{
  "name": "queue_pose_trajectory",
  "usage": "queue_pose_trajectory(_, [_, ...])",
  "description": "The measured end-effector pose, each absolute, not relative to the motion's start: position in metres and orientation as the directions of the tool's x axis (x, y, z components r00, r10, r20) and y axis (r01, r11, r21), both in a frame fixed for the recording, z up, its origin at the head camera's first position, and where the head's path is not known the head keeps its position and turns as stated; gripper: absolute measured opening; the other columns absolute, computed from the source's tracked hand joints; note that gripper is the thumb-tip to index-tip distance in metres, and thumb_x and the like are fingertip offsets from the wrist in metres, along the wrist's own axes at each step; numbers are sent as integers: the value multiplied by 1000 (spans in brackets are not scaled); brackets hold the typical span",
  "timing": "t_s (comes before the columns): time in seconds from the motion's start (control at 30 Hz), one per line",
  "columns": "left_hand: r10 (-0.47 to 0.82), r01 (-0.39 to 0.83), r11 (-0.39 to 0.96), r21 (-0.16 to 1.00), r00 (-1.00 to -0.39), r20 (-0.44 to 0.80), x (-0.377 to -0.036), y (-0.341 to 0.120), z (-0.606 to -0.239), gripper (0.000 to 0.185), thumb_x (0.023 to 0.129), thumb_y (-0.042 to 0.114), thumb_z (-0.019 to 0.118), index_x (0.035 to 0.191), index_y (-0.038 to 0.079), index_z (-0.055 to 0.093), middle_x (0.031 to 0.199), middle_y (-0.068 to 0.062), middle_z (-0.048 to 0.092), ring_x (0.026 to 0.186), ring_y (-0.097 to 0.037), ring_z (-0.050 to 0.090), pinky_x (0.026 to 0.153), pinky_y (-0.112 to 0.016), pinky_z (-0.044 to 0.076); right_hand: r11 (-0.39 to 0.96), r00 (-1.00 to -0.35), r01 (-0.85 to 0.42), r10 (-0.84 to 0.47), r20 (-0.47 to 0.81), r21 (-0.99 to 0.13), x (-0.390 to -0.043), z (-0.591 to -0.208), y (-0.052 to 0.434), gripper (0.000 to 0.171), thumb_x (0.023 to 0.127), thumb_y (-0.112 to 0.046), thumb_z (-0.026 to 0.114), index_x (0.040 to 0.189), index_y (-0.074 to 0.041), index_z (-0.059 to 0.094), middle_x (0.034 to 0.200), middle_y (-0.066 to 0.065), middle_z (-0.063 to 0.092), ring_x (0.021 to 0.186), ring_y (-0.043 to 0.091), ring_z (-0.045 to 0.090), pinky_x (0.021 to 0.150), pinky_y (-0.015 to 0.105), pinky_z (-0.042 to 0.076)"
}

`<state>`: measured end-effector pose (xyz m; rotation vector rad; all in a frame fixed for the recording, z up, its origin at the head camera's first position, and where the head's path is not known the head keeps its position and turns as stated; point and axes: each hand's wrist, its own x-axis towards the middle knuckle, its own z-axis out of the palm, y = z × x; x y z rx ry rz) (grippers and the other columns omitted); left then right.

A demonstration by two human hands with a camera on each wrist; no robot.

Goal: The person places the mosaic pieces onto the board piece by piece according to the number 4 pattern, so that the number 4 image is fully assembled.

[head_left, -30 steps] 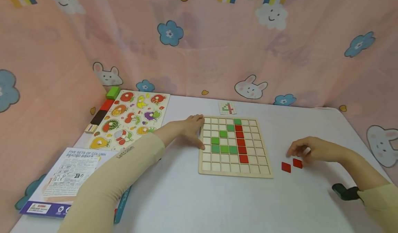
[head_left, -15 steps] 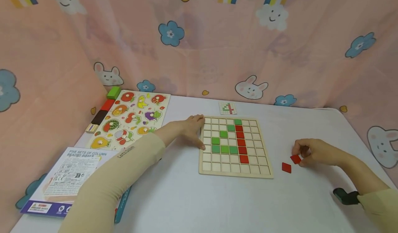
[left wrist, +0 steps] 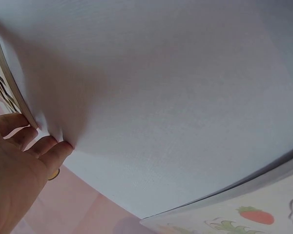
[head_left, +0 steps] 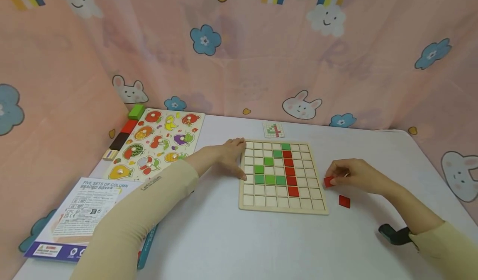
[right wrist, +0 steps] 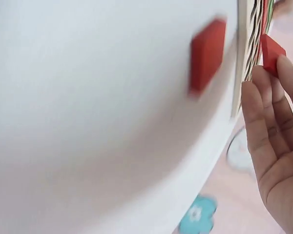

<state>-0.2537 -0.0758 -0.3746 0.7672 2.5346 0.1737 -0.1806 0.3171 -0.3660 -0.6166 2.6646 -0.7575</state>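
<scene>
A wooden grid board [head_left: 303, 191] lies flat in the middle of the head view. Green square tiles [head_left: 269, 179] form a stepped shape in its cells, beside a column of red tiles [head_left: 289, 171]. My left hand [head_left: 228, 155] rests along the board's left side, thumb and fingers spread apart; in the left wrist view its fingertips [left wrist: 63, 148] are at the board's edge and the tabletop. Just off the board's right edge, my right hand [head_left: 354, 175] pinches a red tile [right wrist: 272, 56] between thumb and fingers. Another red tile [head_left: 344, 201] lies on the table near it.
Behind the board lies a small pattern card [head_left: 274, 130]. On the left are a fruit peg puzzle [head_left: 149, 147], several coloured blocks [head_left: 128, 126], a box [head_left: 80, 213] and a teal item [head_left: 147, 247] partly under the left sleeve. A dark object [head_left: 393, 234] sits at the right cuff.
My right hand has picked up one of the two loose red tiles and carried it left to the board's right edge. The left hand and board have stayed put.
</scene>
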Motion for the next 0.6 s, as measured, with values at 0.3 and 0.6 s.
queue_pose_trajectory(0.3, [550, 490, 835, 251, -726, -412, -253, -76, -374, 120, 76, 64, 74, 159, 5, 11, 168, -16, 6, 156, -38, 10, 128, -48, 16, 669, -822, -316, -547, -158, -672, -165, -375, 254, 11, 83, -21, 79, 92, -18, 72, 88, -4, 72, 73, 4, 58, 66, 18, 51])
queue_pose_trajectory(0.6, [558, 497, 830, 254, -720, -413, -252, -75, -371, 119, 77, 64, 73, 159, 4, 10, 168, -16, 5, 156, -38, 9, 128, -48, 16, 681, -834, -285, -523, -177, -675, -154, -381, 236, 11, 81, -20, 81, 77, -19, 70, 74, -8, 70, 72, 4, 56, 62, 19, 48])
